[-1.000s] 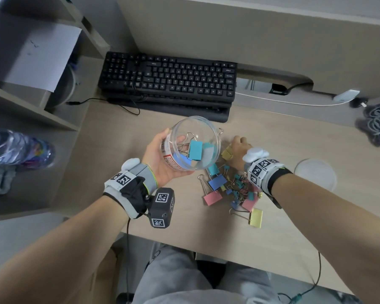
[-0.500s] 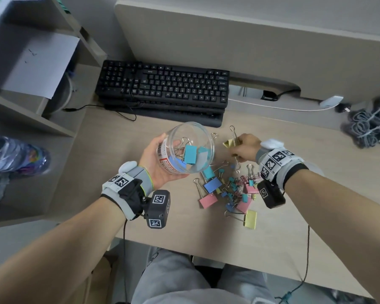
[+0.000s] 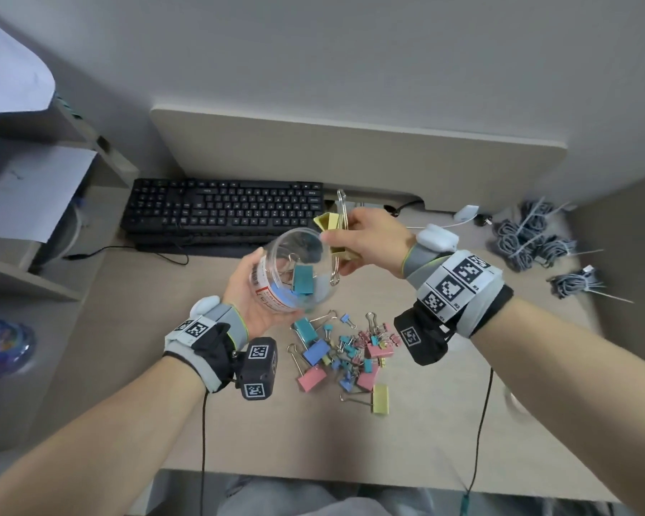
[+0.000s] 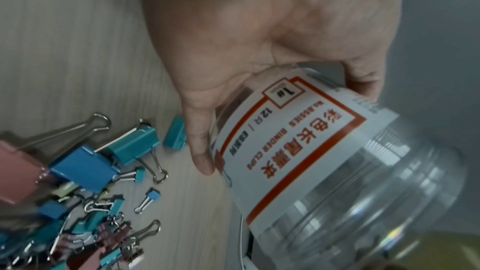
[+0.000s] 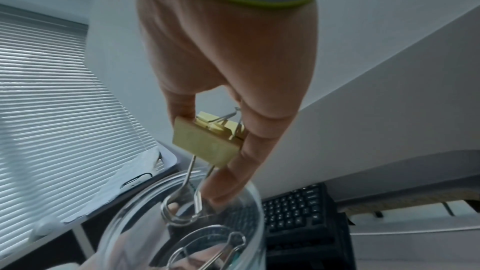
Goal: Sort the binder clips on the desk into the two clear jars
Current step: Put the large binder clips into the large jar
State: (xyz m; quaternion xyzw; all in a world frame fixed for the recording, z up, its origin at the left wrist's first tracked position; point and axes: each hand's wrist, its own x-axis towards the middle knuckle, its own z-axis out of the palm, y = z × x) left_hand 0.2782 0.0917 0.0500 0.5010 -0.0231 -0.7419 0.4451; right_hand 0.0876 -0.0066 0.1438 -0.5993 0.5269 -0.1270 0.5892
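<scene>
Now our right hand point(image 3: 369, 242) pinches a big yellow clip point(image 3: 335, 236) at the mouth of the clear jar point(image 3: 295, 271), mid-frame, which our left hand point(image 3: 252, 296) grips tilted above the desk point(image 3: 444, 422); loose clips point(image 3: 345, 353) lie below it.

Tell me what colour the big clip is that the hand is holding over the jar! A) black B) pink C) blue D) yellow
D: the right hand pinches a big yellow clip right at the mouth of the clear jar, which the left hand holds tilted; the pink and blue clips lie in the pile of clips on the desk.
</scene>
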